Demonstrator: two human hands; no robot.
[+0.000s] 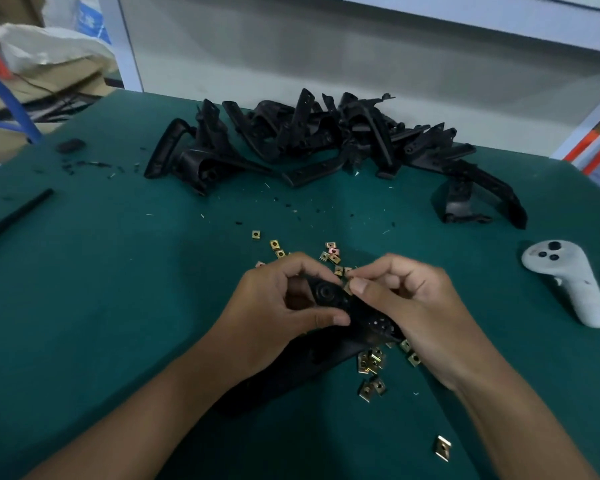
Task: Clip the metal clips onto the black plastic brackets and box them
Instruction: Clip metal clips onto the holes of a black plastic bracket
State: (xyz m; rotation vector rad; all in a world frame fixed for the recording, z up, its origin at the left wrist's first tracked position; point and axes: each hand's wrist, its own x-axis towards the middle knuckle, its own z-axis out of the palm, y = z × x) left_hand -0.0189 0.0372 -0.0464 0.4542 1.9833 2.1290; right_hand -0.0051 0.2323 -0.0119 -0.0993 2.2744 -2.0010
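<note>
Fingers of the left hand [284, 306] curl round a black plastic bracket [329, 299], thumb pressed on its near face and the other fingers wrapped over its far edge, holding it just above the green table [118, 306]. Opposite it, the right hand [406, 306] pinches a small brass-coloured metal clip [347, 287] between thumb and forefinger, right against the bracket's upper right edge beside a round boss; whether the clip is already seated on the plastic cannot be told. The bracket's long lower end runs down and left beneath the left wrist. Loose clips [371, 362] lie in a cluster on the table just below the right hand, more clips [331, 252] are scattered just beyond both hands, and a single clip [442, 447] lies apart near the right forearm. Well beyond the hands, a pile of black brackets [309, 136] is heaped across the far part of the table, with one bracket [478, 199] lying separate at its right end. A white handheld controller [568, 282] rests on the table to the right, and a thin black rod [14, 216] lies at the left edge. Small black and pale scraps [90, 166] dot the cloth between pile and hands.
</note>
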